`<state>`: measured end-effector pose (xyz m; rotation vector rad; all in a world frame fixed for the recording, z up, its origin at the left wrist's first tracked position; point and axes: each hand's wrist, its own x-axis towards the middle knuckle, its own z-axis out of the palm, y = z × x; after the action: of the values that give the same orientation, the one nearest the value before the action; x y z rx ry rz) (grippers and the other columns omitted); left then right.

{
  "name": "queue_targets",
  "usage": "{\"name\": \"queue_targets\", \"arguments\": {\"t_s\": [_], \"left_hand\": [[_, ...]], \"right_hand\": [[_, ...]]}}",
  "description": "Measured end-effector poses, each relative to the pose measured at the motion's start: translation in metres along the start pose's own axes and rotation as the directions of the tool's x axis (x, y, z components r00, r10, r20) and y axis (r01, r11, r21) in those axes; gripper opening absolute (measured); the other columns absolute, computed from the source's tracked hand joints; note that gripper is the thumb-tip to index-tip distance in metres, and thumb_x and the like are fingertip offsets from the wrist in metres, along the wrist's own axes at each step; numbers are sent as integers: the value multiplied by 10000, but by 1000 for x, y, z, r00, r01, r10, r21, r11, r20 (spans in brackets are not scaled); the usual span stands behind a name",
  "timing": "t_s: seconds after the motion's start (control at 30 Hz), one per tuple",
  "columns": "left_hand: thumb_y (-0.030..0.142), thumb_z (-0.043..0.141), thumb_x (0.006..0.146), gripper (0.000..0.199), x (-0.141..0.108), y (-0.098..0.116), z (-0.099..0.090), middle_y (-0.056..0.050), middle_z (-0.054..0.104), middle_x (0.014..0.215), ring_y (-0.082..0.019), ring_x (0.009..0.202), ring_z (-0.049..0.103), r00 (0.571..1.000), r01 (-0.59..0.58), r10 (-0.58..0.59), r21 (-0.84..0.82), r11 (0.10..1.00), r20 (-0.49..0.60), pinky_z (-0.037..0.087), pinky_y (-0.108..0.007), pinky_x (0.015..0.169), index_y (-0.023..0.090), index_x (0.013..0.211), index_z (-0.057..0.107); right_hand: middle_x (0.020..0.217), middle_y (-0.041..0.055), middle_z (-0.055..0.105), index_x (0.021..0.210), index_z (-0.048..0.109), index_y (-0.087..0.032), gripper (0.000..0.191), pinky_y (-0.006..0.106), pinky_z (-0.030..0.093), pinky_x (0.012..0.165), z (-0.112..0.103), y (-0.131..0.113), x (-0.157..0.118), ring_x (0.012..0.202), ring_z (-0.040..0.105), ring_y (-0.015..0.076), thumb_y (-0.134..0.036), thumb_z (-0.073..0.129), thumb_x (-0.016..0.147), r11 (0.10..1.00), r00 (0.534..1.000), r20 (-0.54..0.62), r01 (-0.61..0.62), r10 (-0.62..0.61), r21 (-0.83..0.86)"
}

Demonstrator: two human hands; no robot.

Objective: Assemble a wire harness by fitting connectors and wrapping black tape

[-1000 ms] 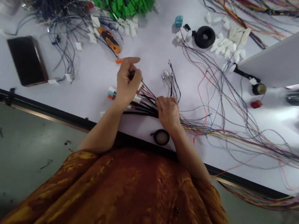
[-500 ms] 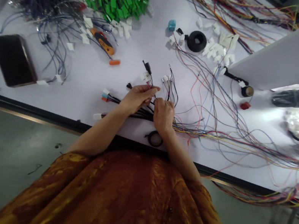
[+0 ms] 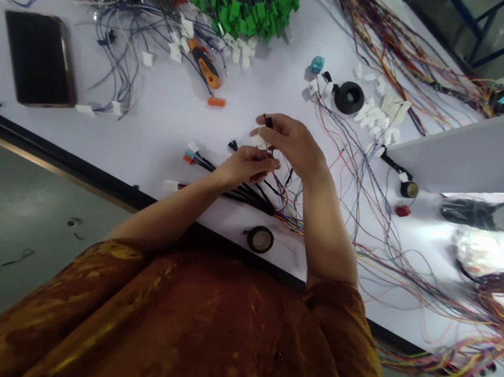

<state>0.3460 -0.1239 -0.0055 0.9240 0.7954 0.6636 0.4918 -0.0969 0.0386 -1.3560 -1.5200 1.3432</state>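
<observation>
Black harness wires [image 3: 245,196] fan out under my left hand [image 3: 246,167], which is curled closed and pinching a few strands just above the bundle. My right hand [image 3: 291,145] sits close above it, fingers bent around a small white connector [image 3: 258,141], with a black lead [image 3: 269,122] poking out past the fingertips. The bundle lies across the counter [image 3: 141,153] near its front edge, with its connector ends [image 3: 191,153] off to the left and thin coloured wires [image 3: 288,218] spreading right. Beyond my hands I see an orange-handled screwdriver [image 3: 204,67], an orange cap [image 3: 216,102] and a black ring [image 3: 348,98]. A roll of black tape [image 3: 260,239] sits by the edge.
</observation>
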Motion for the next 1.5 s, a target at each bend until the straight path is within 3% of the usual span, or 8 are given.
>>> {"name": "queue_targets", "arguments": {"t_s": [0.1, 0.27, 0.63, 0.83, 1.1, 1.23, 1.33, 1.5], "left_hand": [[438, 844, 718, 375, 0, 0, -1, 12, 558, 521, -47, 423, 443, 998, 58, -52, -134, 989, 46, 289, -190, 399, 145, 629, 627], [448, 818, 758, 387, 2, -3, -4, -9, 600, 508, -60, 413, 487, 997, -60, 60, -7, 998, -42, 357, -190, 408, 144, 602, 636], [429, 794, 778, 384, 3, 1, -8, -11, 597, 482, -54, 398, 480, 997, -71, 71, 46, 996, -3, 362, -186, 413, 143, 565, 651], [429, 786, 771, 390, 2, 3, -8, -4, 588, 476, -50, 390, 453, 997, -75, 76, 87, 993, -7, 327, -192, 405, 142, 555, 633], [454, 759, 778, 419, -1, 6, -8, 1, 567, 472, -49, 412, 442, 996, -86, 85, 111, 990, 9, 323, -194, 425, 137, 547, 612], [453, 777, 769, 404, -1, 6, -9, -2, 586, 488, -47, 417, 455, 998, -66, 65, 120, 991, 17, 333, -188, 428, 135, 569, 631], [476, 805, 740, 393, -2, 8, -9, -4, 594, 491, -52, 419, 465, 999, -42, 43, 128, 991, 1, 337, -185, 426, 131, 614, 666], [484, 816, 728, 401, -1, 5, -9, -8, 590, 494, -60, 427, 464, 998, -61, 63, 136, 989, -13, 330, -192, 423, 133, 594, 672]], "right_hand": [[896, 31, 721, 946, 673, -183, 346, 235, 512, 627, 7, 1, 11, 740, 637, 113, -518, 706, 867, 982, 996, 31, -86, 82, 166], [976, 32, 734, 919, 619, -209, 380, 212, 502, 584, 7, 9, 11, 702, 610, 90, -569, 713, 842, 936, 980, -14, -183, 196, 301], [1003, 36, 720, 885, 609, -211, 323, 213, 507, 599, 5, 10, 19, 705, 591, 89, -510, 723, 838, 921, 974, 9, -218, 227, 322], [975, 31, 701, 832, 549, -223, 217, 238, 505, 622, 15, 10, 20, 723, 594, 101, -406, 654, 886, 886, 950, -60, -261, 306, 382], [913, 8, 688, 806, 582, -224, 277, 236, 494, 627, 26, 8, 13, 725, 592, 109, -465, 717, 813, 858, 944, -163, -178, 287, 482], [904, 11, 675, 878, 614, -217, 268, 233, 482, 646, 22, 5, 4, 738, 590, 109, -482, 651, 862, 911, 950, -228, -110, 213, 396], [843, 2, 654, 947, 655, -196, 239, 244, 458, 675, 14, 4, -20, 731, 573, 112, -423, 592, 907, 989, 930, -365, 2, 53, 149], [734, -11, 634, 967, 711, -180, 249, 258, 397, 670, 11, 13, -75, 692, 546, 127, -373, 554, 957, 957, 988, -151, -60, 16, -285]]}}
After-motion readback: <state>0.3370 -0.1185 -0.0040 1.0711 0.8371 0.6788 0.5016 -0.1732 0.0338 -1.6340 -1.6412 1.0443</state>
